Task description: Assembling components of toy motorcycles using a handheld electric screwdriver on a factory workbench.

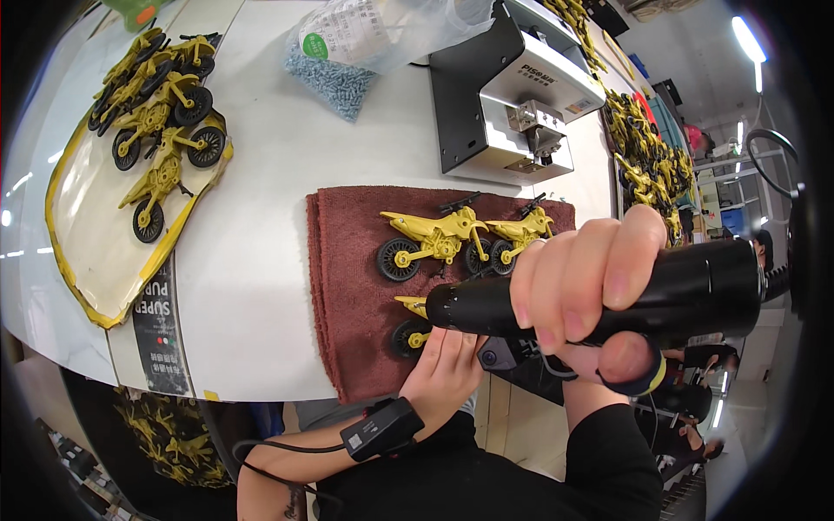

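Observation:
My right hand (591,278) wraps round a thick black power screwdriver (695,282), which lies level across the view with its narrower end pointing left. Under that end is a yellow toy motorcycle (412,334) on a folded brown towel (347,286); most of the toy is hidden by the tool and my fingers. My left hand (443,373) holds this toy at the towel's near side, its fingers close together and their tips partly covered. Two more yellow toy motorcycles, a left one (434,234) and a right one (521,230), lie farther back on the towel.
Behind the towel stands a grey screw feeder (530,113). Left of it lies a clear bag of small screws (334,82). Several finished-looking toy motorcycles (161,174) crowd a yellow-edged tray (95,260) at far left. More yellow toys (647,156) fill the right side.

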Motion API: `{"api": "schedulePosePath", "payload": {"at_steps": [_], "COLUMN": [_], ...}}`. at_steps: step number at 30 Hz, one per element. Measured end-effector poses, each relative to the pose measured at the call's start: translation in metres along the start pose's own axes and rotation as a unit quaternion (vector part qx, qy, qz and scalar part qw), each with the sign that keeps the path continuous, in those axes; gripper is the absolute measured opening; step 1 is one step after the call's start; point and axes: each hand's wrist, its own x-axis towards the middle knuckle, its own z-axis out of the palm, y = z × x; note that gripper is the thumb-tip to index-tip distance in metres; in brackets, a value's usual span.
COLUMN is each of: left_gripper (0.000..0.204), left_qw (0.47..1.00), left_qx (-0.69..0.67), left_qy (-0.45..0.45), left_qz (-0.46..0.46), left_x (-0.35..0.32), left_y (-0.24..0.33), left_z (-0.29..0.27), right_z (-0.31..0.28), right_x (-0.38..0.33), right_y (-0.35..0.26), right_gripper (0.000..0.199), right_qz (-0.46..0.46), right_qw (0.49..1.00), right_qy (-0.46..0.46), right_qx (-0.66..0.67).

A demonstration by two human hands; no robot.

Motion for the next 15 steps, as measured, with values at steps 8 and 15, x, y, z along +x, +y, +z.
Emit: {"api": "schedulePosePath", "payload": {"at_steps": [8,15], "left_gripper": [0.031,0.027], "left_qw": [0.997,0.997], "left_qx": [-0.071,-0.077], "left_qy": [0.021,0.012], "left_qz": [-0.002,-0.001], "left_x": [0.001,0.006], "left_y": [-0.006,-0.002], "left_z": [0.000,-0.003], "right_z": [0.006,0.014], "right_x": [0.000,-0.003], "right_y": [0.002,-0.006], "right_gripper": [0.037,0.038], "right_qz": [0.056,0.093], "right_qw": [0.997,0.986], "right_qy": [0.034,0.093], "right_qx": [-0.036,-0.098]}}
